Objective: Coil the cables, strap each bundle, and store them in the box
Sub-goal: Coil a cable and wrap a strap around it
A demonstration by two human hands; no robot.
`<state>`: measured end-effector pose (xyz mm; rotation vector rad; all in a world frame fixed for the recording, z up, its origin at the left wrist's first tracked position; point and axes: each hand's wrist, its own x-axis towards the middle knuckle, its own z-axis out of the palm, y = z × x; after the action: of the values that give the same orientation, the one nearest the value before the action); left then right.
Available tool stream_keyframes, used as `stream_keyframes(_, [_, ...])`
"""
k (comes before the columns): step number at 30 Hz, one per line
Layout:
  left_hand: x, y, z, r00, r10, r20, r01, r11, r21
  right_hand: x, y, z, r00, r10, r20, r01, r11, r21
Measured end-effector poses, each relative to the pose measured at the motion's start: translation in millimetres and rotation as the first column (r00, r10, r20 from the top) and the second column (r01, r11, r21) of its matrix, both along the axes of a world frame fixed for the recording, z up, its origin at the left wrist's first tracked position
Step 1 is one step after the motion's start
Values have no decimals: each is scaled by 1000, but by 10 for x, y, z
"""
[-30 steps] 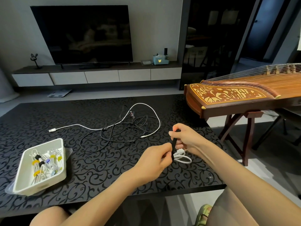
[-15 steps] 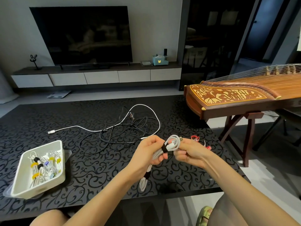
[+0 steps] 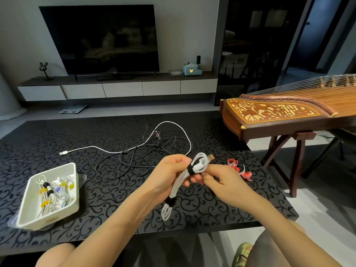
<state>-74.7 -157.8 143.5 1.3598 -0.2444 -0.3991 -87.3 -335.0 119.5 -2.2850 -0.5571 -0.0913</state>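
A black table (image 3: 107, 205) with a scrolling pattern is seen carrying three groups of things — all placed here relative to the white box (image 3: 49, 214) near its left front edge. A tangle of loose black and white cables (image 3: 146, 149) is spread beyond and right of the box; red straps (image 3: 238, 168) lie well apart, far right.

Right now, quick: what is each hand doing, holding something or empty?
Left hand: closed on the coiled white cable bundle, near its upper black strap.
Right hand: closed, fingers pinching the same bundle at that strap.
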Motion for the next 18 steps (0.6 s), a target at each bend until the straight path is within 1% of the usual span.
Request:
stream_keyframes(3, [9, 2, 27, 999, 27, 17, -27, 999, 42, 46, 5, -44, 996, -84, -12, 84, 996, 14])
stream_keyframes(5, [32, -45, -35, 995, 100, 4, -100, 994, 42, 71, 68, -88, 983, -180, -32, 180, 984, -8])
stream_keyframes(6, [48, -88, -89, 988, 153, -25, -152, 988, 30, 100, 130, -118, 968, -246, -53, 246, 969, -15])
stream_keyframes(8, [64, -174, -212, 963, 244, -111, -246, 969, -8, 182, 260, -202, 909, -393, -142, 392, 919, -33])
stream_keyframes(10, [78, -222, -299, 944, 293, -150, -299, 954, -19, 263, 346, -246, 857, -470, -210, 470, 881, -53])
stream_keyframes(12, [90, -211, -323, 940, 306, -149, -311, 950, -11, 307, 396, -259, 834, -494, -246, 495, 866, -62])
stream_keyframes(15, [136, -168, -281, 931, 322, -173, -336, 940, -63, 346, 450, -229, 840, -471, -271, 484, 875, -22])
stream_keyframes(18, [192, -78, -211, 950, 248, -192, -271, 957, -106, 342, 457, -210, 858, -431, -279, 452, 892, 12])
